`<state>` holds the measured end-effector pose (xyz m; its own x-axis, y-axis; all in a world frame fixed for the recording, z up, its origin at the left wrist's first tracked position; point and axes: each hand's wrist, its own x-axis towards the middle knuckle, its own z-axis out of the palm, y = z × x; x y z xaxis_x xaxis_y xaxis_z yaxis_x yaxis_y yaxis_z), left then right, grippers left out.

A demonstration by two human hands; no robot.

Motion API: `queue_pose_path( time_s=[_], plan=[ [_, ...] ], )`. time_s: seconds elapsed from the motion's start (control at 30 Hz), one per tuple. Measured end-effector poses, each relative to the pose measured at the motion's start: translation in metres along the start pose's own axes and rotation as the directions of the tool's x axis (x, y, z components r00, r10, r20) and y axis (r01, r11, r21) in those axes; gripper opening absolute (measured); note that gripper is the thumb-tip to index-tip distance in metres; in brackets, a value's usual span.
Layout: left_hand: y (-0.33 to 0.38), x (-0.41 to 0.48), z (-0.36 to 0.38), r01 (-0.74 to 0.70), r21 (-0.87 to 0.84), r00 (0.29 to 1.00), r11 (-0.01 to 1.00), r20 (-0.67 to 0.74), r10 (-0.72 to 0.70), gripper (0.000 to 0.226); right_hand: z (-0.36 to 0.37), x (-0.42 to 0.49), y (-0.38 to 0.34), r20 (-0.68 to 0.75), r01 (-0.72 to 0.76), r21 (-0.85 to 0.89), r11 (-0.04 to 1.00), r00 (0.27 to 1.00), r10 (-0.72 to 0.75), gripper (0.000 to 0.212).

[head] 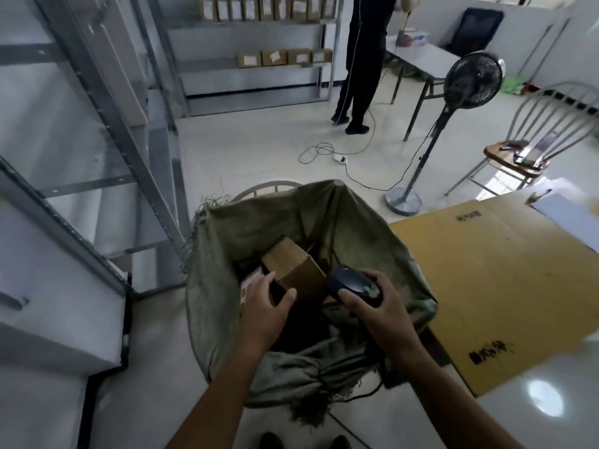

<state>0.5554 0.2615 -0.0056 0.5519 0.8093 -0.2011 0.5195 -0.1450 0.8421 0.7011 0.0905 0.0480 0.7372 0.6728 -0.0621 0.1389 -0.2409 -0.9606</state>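
The metal shelving [97, 157] is the biggest thing here and stands to the left of the sack. The green woven sack [227, 241] itself gapes open in front of the person, its mouth rolled back. A flattened cardboard sheet [486, 286] lies just to the right of the sack, touching its rim.

Inside the sack, near the middle and toward the near side, sits the brown box [291, 264]. It is tilted, with one corner pointing up at the camera, and its long axis runs from the sack's far left to its near right. The left hand [265, 306] reaches in over the sack's near rim and grips the box at its near-left corner, with the thumb on the near face and the fingers curled round the left side. The right hand [376, 306] hovers over the right part of the sack's mouth, its fingers wrapped round a dark handheld scanner [353, 283]. The scanner's head points into the sack and stands just beside the box's right end.

So the box lies between the two hands: the left one already has it, and the scanner is only a short swing away on the right. I judge that the box must be turned until its label faces the scanner. No label shows on the faces in view. A smaller labelled parcel [249, 283] lies against the box's left side, partly under the left fingers.
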Motion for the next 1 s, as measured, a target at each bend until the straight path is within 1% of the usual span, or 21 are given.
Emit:
queue_pose_path(
  time_s=[0.1, 0.17, 0.23, 0.33, 0.43, 0.5, 0.6, 0.67, 0.73, 0.83, 0.9, 1.0],
  plan=[
    [0.001, -0.019, -0.003, -0.098, 0.120, 0.994, 0.988, -0.030, 0.102, 0.078, 0.004, -0.011, 0.002, 0.005, 0.020, -0.002, 1.000, 1.000, -0.020, 0.039],
    [0.001, -0.033, -0.007, -0.145, 0.201, 0.986, 0.969, -0.056, 0.160, 0.074, 0.006, -0.016, 0.003, 0.025, 0.024, 0.008, 1.000, 0.999, -0.024, 0.041],
    [0.001, -0.047, -0.012, -0.159, 0.292, 0.977, 0.943, -0.089, 0.192, 0.069, 0.007, -0.021, 0.004, 0.055, 0.038, 0.021, 0.999, 0.998, -0.039, 0.045],
    [0.003, -0.068, -0.017, -0.116, 0.435, 0.977, 0.893, -0.111, 0.181, 0.072, 0.004, -0.027, 0.008, 0.115, 0.068, 0.033, 0.997, 0.991, -0.071, 0.050],
    [0.002, -0.098, -0.013, 0.005, 0.514, 0.980, 0.858, -0.175, 0.099, 0.073, -0.002, -0.036, 0.016, 0.201, 0.083, 0.026, 0.996, 0.976, -0.087, 0.055],
    [0.002, -0.123, -0.006, 0.074, 0.507, 0.972, 0.859, -0.229, 0.052, 0.074, -0.006, -0.045, 0.022, 0.271, 0.088, 0.035, 0.996, 0.958, -0.094, 0.055],
    [-0.001, -0.162, 0.004, 0.147, 0.474, 0.947, 0.868, -0.320, 0.015, 0.077, -0.011, -0.058, 0.023, 0.393, 0.111, 0.050, 0.993, 0.911, -0.122, 0.057],
    [-0.006, -0.194, 0.010, 0.220, 0.477, 0.926, 0.851, -0.375, -0.030, 0.080, -0.008, -0.070, 0.028, 0.461, 0.115, 0.057, 0.992, 0.878, -0.128, 0.058],
    [-0.013, -0.230, 0.017, 0.310, 0.462, 0.898, 0.831, -0.428, -0.097, 0.077, -0.003, -0.088, 0.036, 0.516, 0.115, 0.067, 0.991, 0.846, -0.133, 0.059],
    [-0.021, -0.286, 0.023, 0.425, 0.395, 0.836, 0.814, -0.515, -0.187, 0.075, 0.008, -0.124, 0.039, 0.603, 0.119, 0.083, 0.989, 0.784, -0.145, 0.058],
    [-0.027, -0.321, 0.023, 0.489, 0.340, 0.784, 0.803, -0.575, -0.234, 0.073, 0.016, -0.146, 0.038, 0.667, 0.126, 0.103, 0.987, 0.727, -0.162, 0.057],
    [-0.032, -0.371, 0.020, 0.564, 0.243, 0.696, 0.789, -0.654, -0.297, 0.072, 0.031, -0.177, 0.033, 0.747, 0.137, 0.113, 0.984, 0.641, -0.175, 0.062]
  ],
)
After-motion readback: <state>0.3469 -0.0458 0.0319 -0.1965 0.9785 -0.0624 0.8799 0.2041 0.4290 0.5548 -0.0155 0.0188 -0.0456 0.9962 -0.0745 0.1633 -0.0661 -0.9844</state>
